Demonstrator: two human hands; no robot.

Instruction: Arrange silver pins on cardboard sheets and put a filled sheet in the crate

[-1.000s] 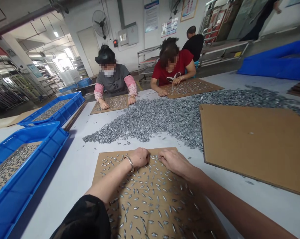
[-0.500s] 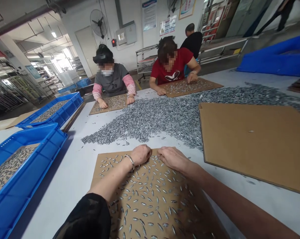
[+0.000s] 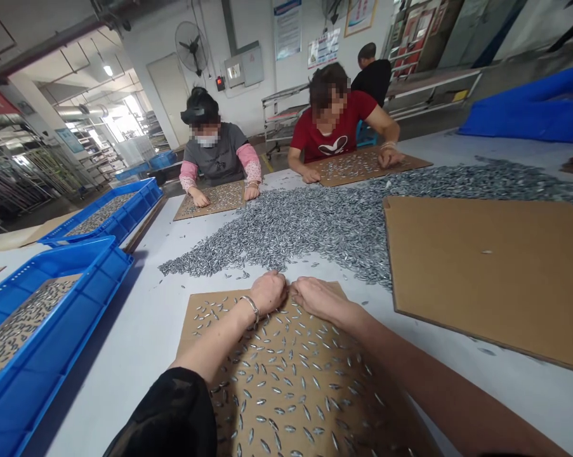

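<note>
In front of me lies a brown cardboard sheet (image 3: 188,338), dotted with many small silver spindle-shaped metal pieces (image 3: 261,401) set apart from one another. My left hand (image 3: 269,293) rests at the sheet's far edge, its fingers curled closed. Just to its right, my right hand (image 3: 315,297) is also closed, fingertips pinched together close to the left hand. Whatever either hand holds is hidden by the fingers. Beyond both hands spreads a long pile of the same metal pieces (image 3: 309,222) on the white table (image 3: 138,330).
Stacked cardboard (image 3: 486,285) lies to the right, a single piece on top. Blue trays (image 3: 110,266) holding sheets of pieces stand at left. Two co-workers sit across the table, handling a left sheet (image 3: 214,198) and a right sheet (image 3: 362,166). A blue sheet-like cover (image 3: 528,108) lies far right.
My right hand has shifted slightly left, nearer my left hand, which stays almost in place. The red-shirted co-worker's arm has moved to the right over their sheet.
</note>
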